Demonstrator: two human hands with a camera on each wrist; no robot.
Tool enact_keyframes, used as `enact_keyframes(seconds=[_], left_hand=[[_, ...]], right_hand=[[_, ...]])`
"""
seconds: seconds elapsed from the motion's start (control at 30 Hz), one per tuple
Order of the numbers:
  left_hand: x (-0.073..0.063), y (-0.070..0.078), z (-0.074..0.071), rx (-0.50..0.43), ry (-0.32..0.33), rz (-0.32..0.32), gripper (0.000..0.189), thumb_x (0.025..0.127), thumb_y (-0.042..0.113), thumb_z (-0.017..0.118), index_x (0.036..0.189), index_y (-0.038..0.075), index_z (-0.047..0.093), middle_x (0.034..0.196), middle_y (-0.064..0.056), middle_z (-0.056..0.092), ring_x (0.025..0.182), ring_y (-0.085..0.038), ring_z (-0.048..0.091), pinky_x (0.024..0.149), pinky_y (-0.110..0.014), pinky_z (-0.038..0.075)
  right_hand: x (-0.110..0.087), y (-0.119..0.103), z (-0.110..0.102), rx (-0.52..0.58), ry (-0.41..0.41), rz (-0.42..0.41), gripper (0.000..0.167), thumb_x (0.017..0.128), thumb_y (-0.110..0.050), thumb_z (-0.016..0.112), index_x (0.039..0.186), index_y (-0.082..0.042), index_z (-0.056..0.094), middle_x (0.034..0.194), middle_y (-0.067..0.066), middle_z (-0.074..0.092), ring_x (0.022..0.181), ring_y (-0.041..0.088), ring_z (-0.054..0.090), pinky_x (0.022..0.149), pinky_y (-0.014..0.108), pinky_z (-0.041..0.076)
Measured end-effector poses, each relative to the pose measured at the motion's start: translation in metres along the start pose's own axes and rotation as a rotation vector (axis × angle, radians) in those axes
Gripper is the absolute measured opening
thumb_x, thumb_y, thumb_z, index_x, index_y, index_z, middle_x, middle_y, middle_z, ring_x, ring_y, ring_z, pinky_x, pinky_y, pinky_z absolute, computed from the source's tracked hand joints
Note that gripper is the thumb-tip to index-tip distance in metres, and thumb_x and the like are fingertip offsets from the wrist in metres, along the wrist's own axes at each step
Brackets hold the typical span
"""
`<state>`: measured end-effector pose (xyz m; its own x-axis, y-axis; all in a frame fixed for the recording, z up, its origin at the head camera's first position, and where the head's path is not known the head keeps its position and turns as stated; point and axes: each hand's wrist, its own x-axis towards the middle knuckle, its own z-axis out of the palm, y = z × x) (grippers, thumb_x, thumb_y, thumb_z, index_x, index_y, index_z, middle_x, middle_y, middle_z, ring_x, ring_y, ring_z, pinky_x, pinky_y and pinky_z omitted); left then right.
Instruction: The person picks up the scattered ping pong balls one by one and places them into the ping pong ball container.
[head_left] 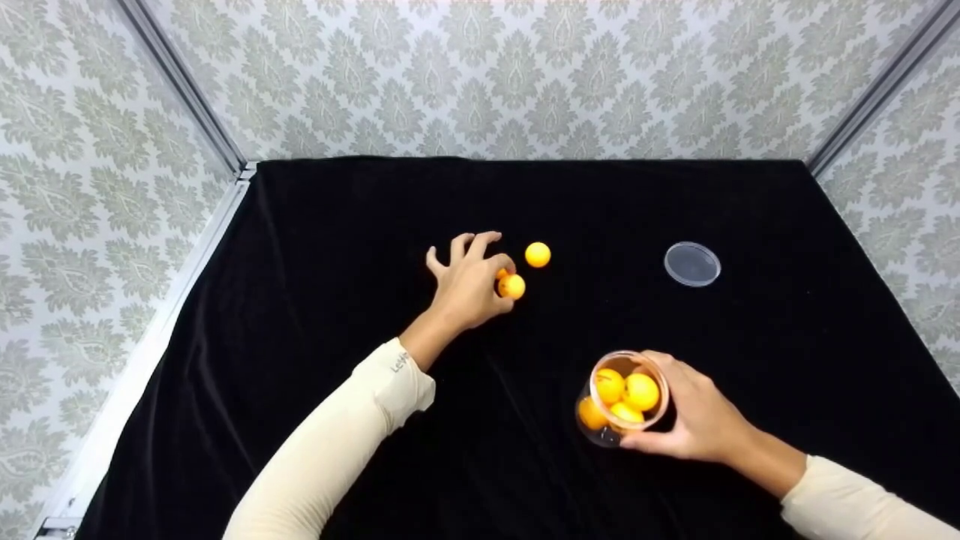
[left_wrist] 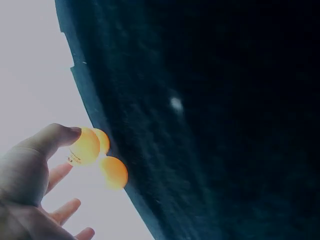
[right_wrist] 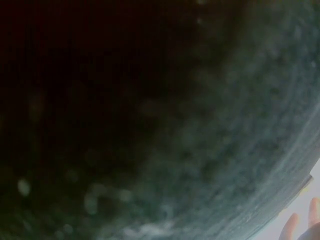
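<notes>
My left hand (head_left: 471,289) pinches an orange ping-pong ball (head_left: 513,287) between thumb and forefinger, its other fingers spread. Partly hidden behind that ball in the head view is a second orange ball (head_left: 501,274), and a third ball (head_left: 538,255) lies on the cloth just beyond. All three balls also show in the left wrist view, the pinched ball (left_wrist: 84,147) against the thumb tip. At the right, my right hand (head_left: 697,412) grips a clear plastic jar (head_left: 585,427) by its side. Several orange balls (head_left: 641,391) sit inside it, and its mouth is uncovered.
A clear round lid (head_left: 692,264) lies flat on the black cloth (head_left: 360,225) at the right. Patterned wall panels (head_left: 480,82) enclose the table's back and sides. Blurred dark cloth fills most of the right wrist view, with fingertips (right_wrist: 290,227) at its lower right corner.
</notes>
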<state>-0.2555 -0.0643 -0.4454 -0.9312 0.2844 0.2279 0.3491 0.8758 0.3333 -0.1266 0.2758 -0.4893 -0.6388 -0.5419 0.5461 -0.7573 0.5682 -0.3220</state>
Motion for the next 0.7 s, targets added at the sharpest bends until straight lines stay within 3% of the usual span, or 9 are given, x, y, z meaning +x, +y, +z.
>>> enact_keyframes(seconds=[0.27, 0.7], left_hand=[[-0.005, 0.028, -0.009, 0.004, 0.040, 0.088, 0.029, 0.072, 0.036, 0.083, 0.099, 0.030, 0.073, 0.157, 0.003, 0.043, 0.144, -0.032, 0.032, 0.107, -0.081, 0.013], [-0.027, 0.083, -0.034, -0.087, 0.075, 0.252, 0.031, 0.071, 0.040, 0.083, 0.099, 0.032, 0.070, 0.157, 0.005, 0.044, 0.146, -0.031, 0.030, 0.109, -0.078, 0.014]], right_hand=[[0.000, 0.000, 0.000, -0.003, -0.001, 0.004, 0.105, 0.056, -0.059, 0.094, 0.138, -0.006, 0.057, 0.127, 0.004, 0.066, 0.108, 0.024, 0.067, 0.106, 0.012, 0.038], [0.000, -0.001, -0.001, 0.024, 0.001, -0.008, 0.104, 0.057, -0.057, 0.094, 0.137, -0.004, 0.056, 0.126, 0.003, 0.066, 0.108, 0.023, 0.066, 0.107, 0.012, 0.037]])
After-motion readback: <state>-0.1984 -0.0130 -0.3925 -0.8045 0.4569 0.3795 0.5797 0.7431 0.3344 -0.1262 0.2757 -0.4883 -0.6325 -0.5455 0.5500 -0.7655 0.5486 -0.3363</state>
